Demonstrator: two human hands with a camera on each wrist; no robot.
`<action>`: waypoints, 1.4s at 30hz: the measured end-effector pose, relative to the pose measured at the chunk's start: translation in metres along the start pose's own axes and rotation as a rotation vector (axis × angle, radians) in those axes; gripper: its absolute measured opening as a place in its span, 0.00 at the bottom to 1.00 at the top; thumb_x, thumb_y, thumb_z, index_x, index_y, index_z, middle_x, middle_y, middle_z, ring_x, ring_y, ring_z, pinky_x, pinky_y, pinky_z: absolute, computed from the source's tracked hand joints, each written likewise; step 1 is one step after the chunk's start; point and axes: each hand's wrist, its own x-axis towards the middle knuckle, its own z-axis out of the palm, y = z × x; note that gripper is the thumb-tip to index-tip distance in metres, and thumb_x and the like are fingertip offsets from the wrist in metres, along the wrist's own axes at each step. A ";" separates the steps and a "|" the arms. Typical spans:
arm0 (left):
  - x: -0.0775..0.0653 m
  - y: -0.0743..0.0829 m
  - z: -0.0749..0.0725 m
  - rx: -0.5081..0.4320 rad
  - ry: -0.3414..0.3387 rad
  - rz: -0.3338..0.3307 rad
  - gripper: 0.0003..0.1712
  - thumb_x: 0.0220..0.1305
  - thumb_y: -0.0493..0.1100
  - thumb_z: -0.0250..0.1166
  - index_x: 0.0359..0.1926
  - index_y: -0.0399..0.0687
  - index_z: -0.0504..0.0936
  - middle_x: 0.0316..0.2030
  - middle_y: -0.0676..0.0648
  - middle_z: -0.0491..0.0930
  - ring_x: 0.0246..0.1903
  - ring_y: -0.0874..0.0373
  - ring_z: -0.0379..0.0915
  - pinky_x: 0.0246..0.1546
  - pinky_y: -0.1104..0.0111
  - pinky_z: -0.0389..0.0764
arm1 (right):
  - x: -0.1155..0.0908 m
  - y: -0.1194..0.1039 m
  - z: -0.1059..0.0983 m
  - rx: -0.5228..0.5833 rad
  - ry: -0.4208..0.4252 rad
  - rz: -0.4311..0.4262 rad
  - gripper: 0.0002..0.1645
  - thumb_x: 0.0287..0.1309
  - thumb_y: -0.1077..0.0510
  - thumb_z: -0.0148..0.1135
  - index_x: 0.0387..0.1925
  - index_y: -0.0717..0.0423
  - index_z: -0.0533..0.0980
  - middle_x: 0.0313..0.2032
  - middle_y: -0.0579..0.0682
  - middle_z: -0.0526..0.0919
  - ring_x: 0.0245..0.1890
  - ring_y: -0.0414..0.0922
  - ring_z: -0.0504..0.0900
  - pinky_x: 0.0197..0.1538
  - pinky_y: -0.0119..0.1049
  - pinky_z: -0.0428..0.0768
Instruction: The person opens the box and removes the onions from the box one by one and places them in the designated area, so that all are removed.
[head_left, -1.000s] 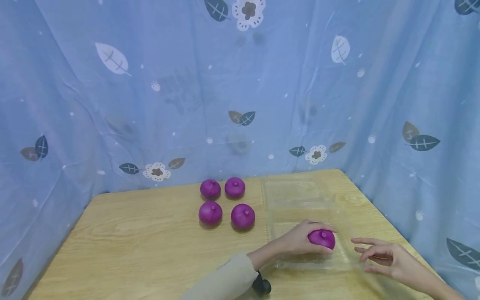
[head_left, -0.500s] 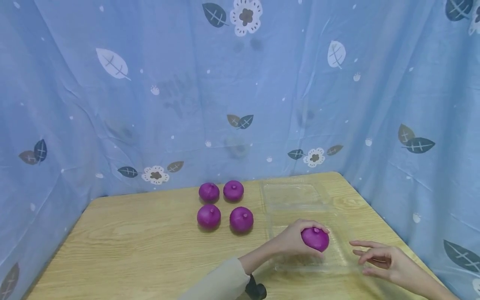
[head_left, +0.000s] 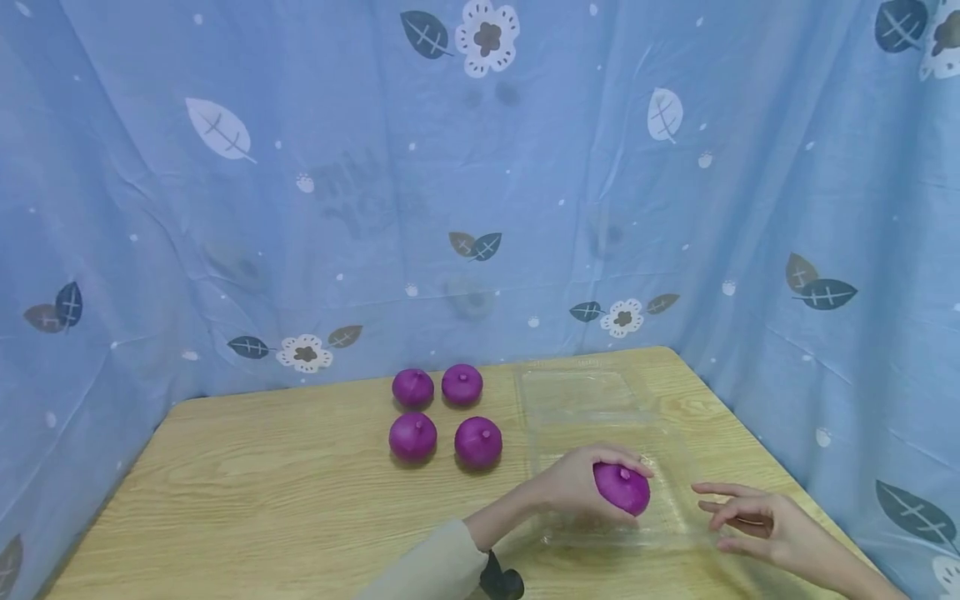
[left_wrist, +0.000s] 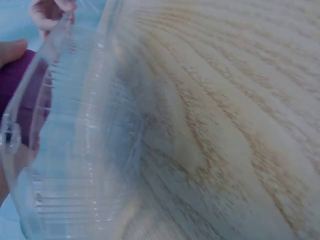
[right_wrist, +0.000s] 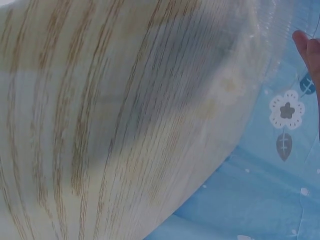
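Observation:
My left hand (head_left: 577,483) grips a smooth purple onion (head_left: 624,490) with a short stub on top, fingers and thumb around its sides. It is over or inside the front part of a clear plastic clamshell box (head_left: 667,458) lying opened out. In the left wrist view, the onion (left_wrist: 12,90) shows partly through the box's clear ribbed wall (left_wrist: 75,165). At the box's right side is my right hand (head_left: 772,529), fingers loosely bent and holding nothing. Only its fingertips (right_wrist: 306,47) enter the right wrist view. Whether the held onion touches the box floor, I cannot tell.
Left of the box stand several more purple onions in two rows, among them a back one (head_left: 462,385) and a front one (head_left: 478,442). The wooden table (head_left: 262,483) is bounded by a blue patterned curtain (head_left: 337,208) behind and at the sides.
My left hand has shifted slightly left with the onion, which has tilted a little. The right hand stays in place beside the box. The head view has shifted slightly.

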 end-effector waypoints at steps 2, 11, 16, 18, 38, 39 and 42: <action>0.000 0.002 -0.001 -0.039 0.008 -0.008 0.33 0.42 0.31 0.78 0.53 0.49 0.82 0.51 0.62 0.77 0.52 0.74 0.69 0.45 0.79 0.77 | 0.000 -0.001 -0.001 -0.005 0.005 0.000 0.14 0.52 0.77 0.61 0.39 0.63 0.80 0.61 0.33 0.71 0.56 0.31 0.74 0.50 0.21 0.76; -0.005 0.019 -0.016 -0.236 0.073 -0.064 0.31 0.42 0.25 0.74 0.51 0.44 0.81 0.46 0.61 0.78 0.45 0.69 0.75 0.45 0.74 0.79 | -0.002 -0.003 -0.013 -0.106 0.027 -0.048 0.16 0.49 0.78 0.63 0.39 0.60 0.80 0.62 0.36 0.72 0.56 0.31 0.75 0.48 0.22 0.78; -0.018 0.022 -0.028 -0.276 0.098 -0.091 0.31 0.41 0.24 0.74 0.50 0.41 0.81 0.47 0.59 0.78 0.46 0.68 0.74 0.45 0.73 0.80 | 0.002 -0.001 -0.013 -0.104 0.019 -0.045 0.16 0.50 0.77 0.62 0.39 0.60 0.80 0.62 0.36 0.71 0.56 0.31 0.75 0.46 0.24 0.80; -0.024 0.023 -0.031 -0.280 0.107 -0.099 0.30 0.41 0.24 0.74 0.50 0.42 0.81 0.47 0.59 0.78 0.47 0.67 0.74 0.45 0.72 0.80 | 0.003 0.000 -0.012 -0.098 0.021 -0.055 0.16 0.50 0.78 0.62 0.39 0.61 0.80 0.62 0.35 0.71 0.56 0.31 0.75 0.45 0.25 0.81; -0.122 0.016 -0.082 -0.192 0.188 -0.209 0.31 0.43 0.31 0.76 0.51 0.53 0.80 0.57 0.55 0.72 0.56 0.56 0.69 0.49 0.65 0.79 | 0.003 0.007 -0.004 -0.020 0.009 -0.055 0.18 0.49 0.80 0.61 0.41 0.63 0.79 0.63 0.34 0.70 0.56 0.30 0.73 0.49 0.20 0.77; -0.129 0.016 -0.085 -0.197 0.179 -0.215 0.30 0.44 0.31 0.76 0.50 0.54 0.80 0.58 0.55 0.71 0.56 0.55 0.69 0.50 0.64 0.79 | 0.003 0.008 -0.003 -0.019 0.007 -0.052 0.18 0.49 0.80 0.61 0.41 0.63 0.79 0.63 0.34 0.70 0.56 0.30 0.73 0.49 0.21 0.77; -0.151 0.011 -0.096 -0.182 0.128 -0.204 0.30 0.43 0.31 0.76 0.49 0.52 0.80 0.58 0.53 0.72 0.58 0.54 0.68 0.52 0.64 0.78 | 0.000 0.008 -0.005 0.022 -0.018 -0.017 0.17 0.52 0.80 0.59 0.42 0.65 0.79 0.63 0.32 0.69 0.56 0.29 0.72 0.48 0.23 0.78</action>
